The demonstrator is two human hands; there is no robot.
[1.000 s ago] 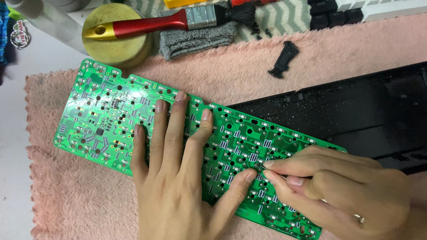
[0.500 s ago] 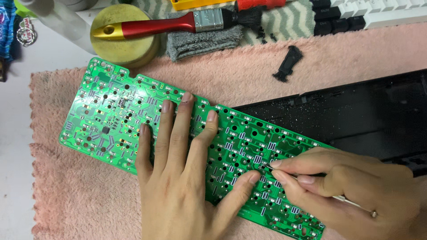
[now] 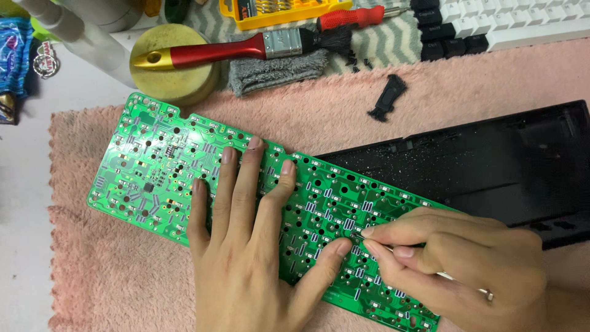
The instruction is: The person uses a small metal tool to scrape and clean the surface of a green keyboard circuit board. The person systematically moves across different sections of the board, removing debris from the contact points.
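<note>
A long green circuit board [image 3: 153, 172] lies slanted on a pink fluffy towel [image 3: 92, 270]. My left hand [image 3: 246, 246] rests flat on the board's middle, fingers spread, pressing it down. My right hand [image 3: 455, 264] pinches a thin metal tool [image 3: 362, 238] whose tip touches the board just beside my left thumb. A ring sits on one finger of the right hand.
A black keyboard case [image 3: 510, 166] lies to the right, partly under the board. A red-handled brush [image 3: 246, 46] rests on a yellow round tin [image 3: 166, 80] and grey cloth [image 3: 276, 67] at the back. A small black plastic piece [image 3: 387, 98], keycaps [image 3: 491, 24] and a yellow screwdriver set [image 3: 283, 9] lie behind.
The view has shifted slightly, so everything sits a little lower and to the right. Both hands stay on the board, with the tool tip at nearly the same spot.
</note>
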